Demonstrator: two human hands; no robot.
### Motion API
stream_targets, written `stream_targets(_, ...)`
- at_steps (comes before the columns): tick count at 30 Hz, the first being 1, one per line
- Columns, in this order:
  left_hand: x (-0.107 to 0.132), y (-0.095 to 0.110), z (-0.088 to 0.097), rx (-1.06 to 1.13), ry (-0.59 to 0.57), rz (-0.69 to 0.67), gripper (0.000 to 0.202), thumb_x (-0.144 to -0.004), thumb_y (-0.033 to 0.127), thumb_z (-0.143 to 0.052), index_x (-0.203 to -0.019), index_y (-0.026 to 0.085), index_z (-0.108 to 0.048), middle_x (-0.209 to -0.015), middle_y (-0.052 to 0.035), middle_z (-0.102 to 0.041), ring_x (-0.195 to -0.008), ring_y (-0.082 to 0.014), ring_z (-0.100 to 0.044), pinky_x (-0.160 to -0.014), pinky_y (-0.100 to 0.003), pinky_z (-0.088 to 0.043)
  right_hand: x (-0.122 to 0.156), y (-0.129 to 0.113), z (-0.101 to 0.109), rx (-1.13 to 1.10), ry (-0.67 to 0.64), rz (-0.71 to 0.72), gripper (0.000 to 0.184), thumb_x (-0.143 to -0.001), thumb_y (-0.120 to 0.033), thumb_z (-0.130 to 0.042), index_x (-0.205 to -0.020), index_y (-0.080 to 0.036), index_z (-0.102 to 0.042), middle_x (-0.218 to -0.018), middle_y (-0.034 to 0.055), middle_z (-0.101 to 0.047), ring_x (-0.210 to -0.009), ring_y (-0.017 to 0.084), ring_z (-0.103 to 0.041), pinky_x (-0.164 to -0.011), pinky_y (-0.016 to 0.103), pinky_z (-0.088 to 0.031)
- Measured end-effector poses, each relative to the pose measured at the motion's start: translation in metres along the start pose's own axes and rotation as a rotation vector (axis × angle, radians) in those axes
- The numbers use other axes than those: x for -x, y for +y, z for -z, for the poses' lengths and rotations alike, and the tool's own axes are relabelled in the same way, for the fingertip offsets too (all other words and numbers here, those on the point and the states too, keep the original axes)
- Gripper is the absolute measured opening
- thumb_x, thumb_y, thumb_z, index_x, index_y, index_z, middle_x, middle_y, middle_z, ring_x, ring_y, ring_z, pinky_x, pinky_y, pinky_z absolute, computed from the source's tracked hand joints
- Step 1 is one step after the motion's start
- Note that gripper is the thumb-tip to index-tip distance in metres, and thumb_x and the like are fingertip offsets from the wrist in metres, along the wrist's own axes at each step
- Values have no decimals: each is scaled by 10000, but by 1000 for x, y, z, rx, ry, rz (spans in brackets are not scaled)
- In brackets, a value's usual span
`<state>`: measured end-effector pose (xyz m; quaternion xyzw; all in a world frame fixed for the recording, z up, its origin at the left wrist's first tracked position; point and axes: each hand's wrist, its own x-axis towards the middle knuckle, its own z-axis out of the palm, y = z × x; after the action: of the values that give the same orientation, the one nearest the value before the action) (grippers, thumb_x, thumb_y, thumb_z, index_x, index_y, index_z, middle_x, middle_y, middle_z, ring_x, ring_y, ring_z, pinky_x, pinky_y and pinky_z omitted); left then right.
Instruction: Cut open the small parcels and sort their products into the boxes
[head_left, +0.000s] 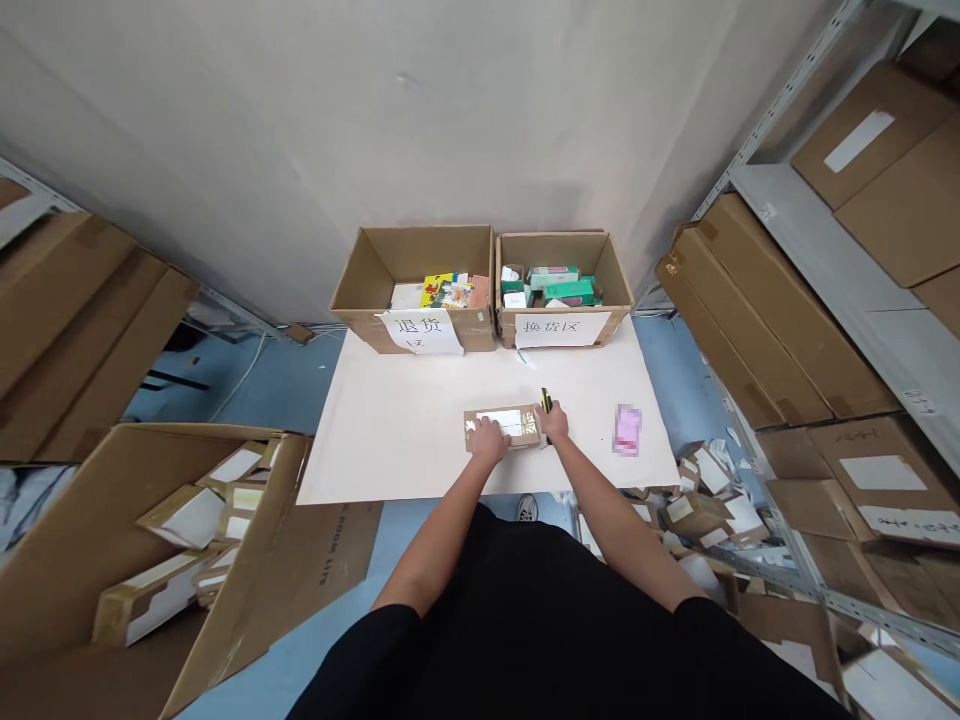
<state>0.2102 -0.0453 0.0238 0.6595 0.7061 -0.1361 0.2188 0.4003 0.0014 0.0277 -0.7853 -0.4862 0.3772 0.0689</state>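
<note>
On my feed, my left grip (489, 438) rests spread atop a small brown rectangular cardboard box (513, 418), lying on the flat white counter (397, 430); my right grip (553, 420) clamps a slim black-and-yellow cutter (546, 399) at the box's right end.

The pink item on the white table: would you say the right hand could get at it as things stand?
Probably yes: only white tabletop seems to separate the right hand from the pink item, though that hand holds a cutter.
</note>
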Motion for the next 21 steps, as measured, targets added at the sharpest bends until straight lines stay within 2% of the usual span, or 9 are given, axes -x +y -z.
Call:
stream_targets(3, 1, -8, -8, 14, -6, -126, 734, -1015, 571, -402, -1672, 263, -295, -1763, -107, -212, -1619, -362, -147, -1253, -549, -276, 3, 25, 11, -88, -81, 45, 394, -1112, -522, -314, -1131, -210, -554, -910, 42, -735, -569, 140, -689, -590, 232, -485)
stream_targets(5, 0, -14, -16, 18, -28, -165, 764, -1019, 594, -384, -1698, 291, -208, -1790, -60, -92, -1640, -345, -31, -1282, -550, -211, 9, 43, 14, -94, -157, 83, 388, -1112, -500, -332, -1058, -201, -574, -778, -1, -697, -466, 119, -637, -553, 221, -462)
stream_targets(9, -5, -18, -28, 33, -53, -169, 765, -1020, 603, -350, -1705, 319, -157, -1793, -31, -39, -1644, -338, 23, -1294, -574, -165, 17, 57, 17, -29, -287, 131, 393, -1096, -509, -418, -957, -190, -601, -592, -54, -607, -402, 108, -603, -517, 201, -422)
stream_targets(16, -9, -18, -29, 51, -67, -160, 779, -1011, 601, -386, -1703, 335, -149, -1793, -18, 3, -1643, -338, 43, -1302, -577, -140, 10, 33, 20, 101, -288, 164, 434, -1086, -562, -441, -982, -187, -634, -648, -21, -669, -389, 117, -598, -535, 226, -420)
stream_targets(21, -10, -19, -30, 58, -65, -160, 780, -1004, 600, -401, -1701, 349, -154, -1792, -7, -3, -1644, -335, 38, -1302, -577, -150, 23, 45, 12, 208, -285, 207, 460, -1086, -584, -425, -1016, -193, -655, -795, 33, -738, -422, 124, -617, -577, 248, -444)
